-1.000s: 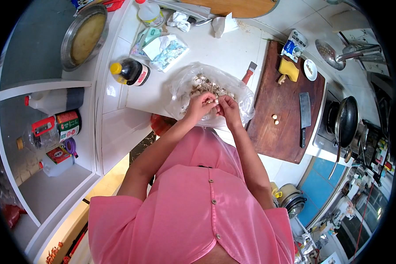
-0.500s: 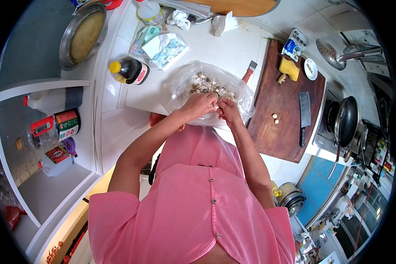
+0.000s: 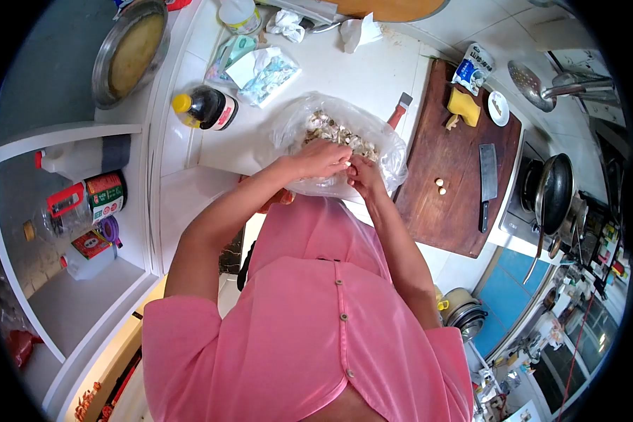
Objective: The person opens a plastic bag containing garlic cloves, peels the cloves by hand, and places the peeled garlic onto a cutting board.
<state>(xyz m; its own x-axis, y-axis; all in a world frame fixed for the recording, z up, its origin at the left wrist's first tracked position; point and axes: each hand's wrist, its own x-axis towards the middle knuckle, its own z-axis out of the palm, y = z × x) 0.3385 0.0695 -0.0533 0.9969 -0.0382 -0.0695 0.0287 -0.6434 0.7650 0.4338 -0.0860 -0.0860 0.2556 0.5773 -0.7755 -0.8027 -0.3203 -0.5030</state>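
My left hand (image 3: 323, 158) and my right hand (image 3: 365, 176) meet over the near side of a clear plastic bag (image 3: 288, 112). A small pale garlic clove (image 3: 348, 164) shows between their fingertips. Both hands are closed in a pinch around it, with the fingers partly hidden. Inside the open bag lies a heap of garlic and papery skins (image 3: 337, 132). To the right, two peeled garlic cloves (image 3: 440, 186) rest on the wooden cutting board (image 3: 429, 218).
A cleaver (image 3: 487, 183), a yellow cloth-like item (image 3: 463, 107) and a small white dish (image 3: 498, 109) lie on the board. A red-handled brush (image 3: 399, 111) is beside it. Left of the bag stand a dark sauce bottle (image 3: 207, 108) and a tissue pack (image 3: 267, 74).
My hands stay together over the bag and the fingers have shifted slightly around the clove. The whole view has tilted a little.
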